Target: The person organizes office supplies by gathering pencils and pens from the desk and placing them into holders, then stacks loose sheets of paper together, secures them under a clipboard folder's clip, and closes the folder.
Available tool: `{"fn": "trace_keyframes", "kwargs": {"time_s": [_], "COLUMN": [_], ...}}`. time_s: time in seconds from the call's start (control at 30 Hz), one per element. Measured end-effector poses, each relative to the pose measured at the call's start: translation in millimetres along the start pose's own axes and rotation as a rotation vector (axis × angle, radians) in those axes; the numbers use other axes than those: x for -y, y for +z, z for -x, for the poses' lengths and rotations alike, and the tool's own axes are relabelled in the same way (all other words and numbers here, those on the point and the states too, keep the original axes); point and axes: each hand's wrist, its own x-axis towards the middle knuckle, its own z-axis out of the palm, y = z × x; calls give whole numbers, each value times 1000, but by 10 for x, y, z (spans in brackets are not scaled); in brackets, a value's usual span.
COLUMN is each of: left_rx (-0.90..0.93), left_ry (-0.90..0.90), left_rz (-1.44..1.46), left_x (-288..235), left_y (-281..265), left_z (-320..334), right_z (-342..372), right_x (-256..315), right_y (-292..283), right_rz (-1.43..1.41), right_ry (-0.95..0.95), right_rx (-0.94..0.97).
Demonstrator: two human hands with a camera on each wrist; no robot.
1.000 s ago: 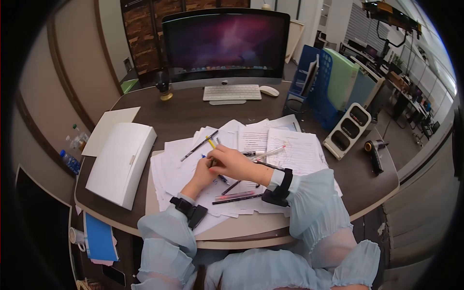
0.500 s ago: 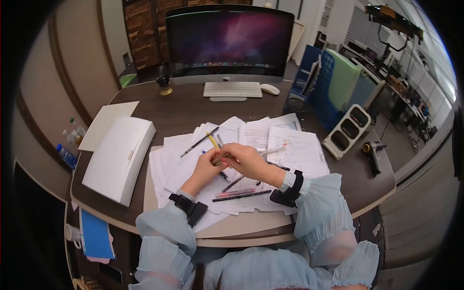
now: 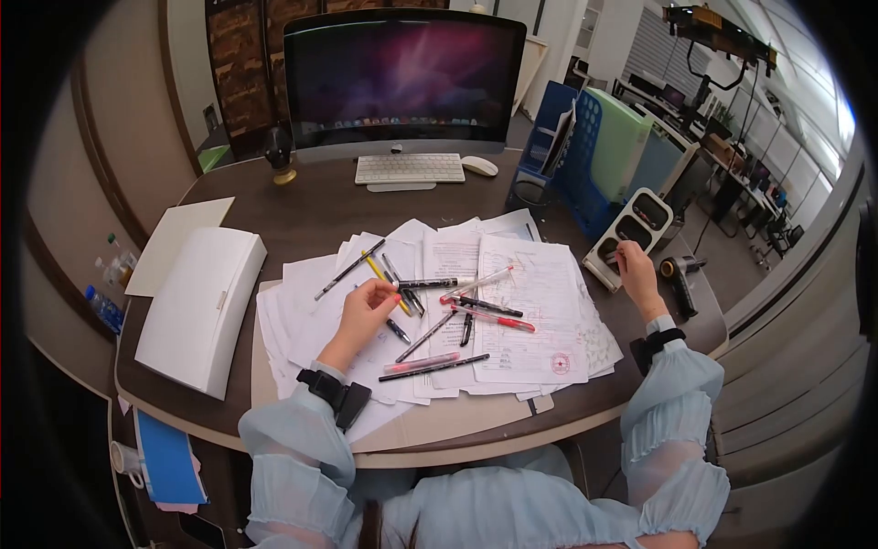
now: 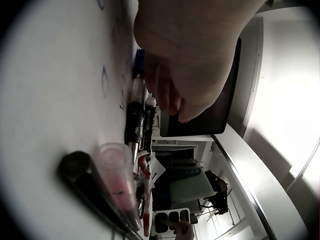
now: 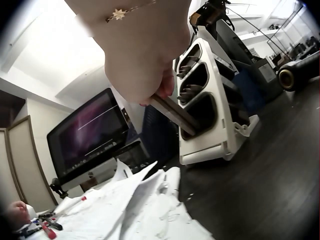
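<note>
My right hand [image 3: 637, 273] is at the white three-slot holder [image 3: 599, 267]. In the right wrist view the right hand [image 5: 145, 65] pinches a brownish stick-like item [image 5: 172, 114], its far end inside the nearest slot of the holder [image 5: 223, 145]. What the item is, I cannot tell. Above the papers [image 3: 306, 302], my left hand [image 3: 364, 316] has bent fingers near a yellow pen [image 3: 377, 268] and several dark pens. The left wrist view shows that hand [image 4: 185, 60] over pens [image 4: 134, 117]; whether it holds one is unclear. Red pens [image 3: 503, 319] and black pens [image 3: 434, 368] lie loose on the papers.
A white box [image 3: 197, 306] stands at the left. Behind the papers are a keyboard [image 3: 409, 168], a mouse [image 3: 479, 166] and a monitor [image 3: 402, 82]. Blue file racks [image 3: 576, 169] stand behind the holder, and a black handheld device [image 3: 679, 284] lies to its right.
The hands, together over the papers before, are now apart. My right hand has moved right to the holder with the item it pinches; my left hand stays above the papers. The whole view has shifted slightly.
</note>
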Motion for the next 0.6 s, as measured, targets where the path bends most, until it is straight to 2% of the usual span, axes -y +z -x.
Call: {"fn": "trace_keyframes", "kwargs": {"time_s": [0.23,0.3,0.37,0.47,0.5,0.53,0.6], "left_rx": [-13,-6,-16,-23,-25,-25,-42], "left_ry": [13,37,38,26,29,32,31], "left_rz": [17,36,30,32,39,43,27], "left_x": [74,93,69,62,64,65,63], "left_y": [-36,-31,-33,-22,-20,-21,-30], "left_z": [-20,-24,-23,-19,-17,-16,-20], "right_z": [58,107,110,-16,-80,-105,-179], "right_x": [-152,-112,45,471,714,857,1265], "right_y": [220,242,247,172,127,151,133], "right_rz": [126,291,355,135,-3,-72,-258], "right_ry": [12,91,89,9,15,-72,-220], "right_rx": [26,155,141,86,154,234,537]}}
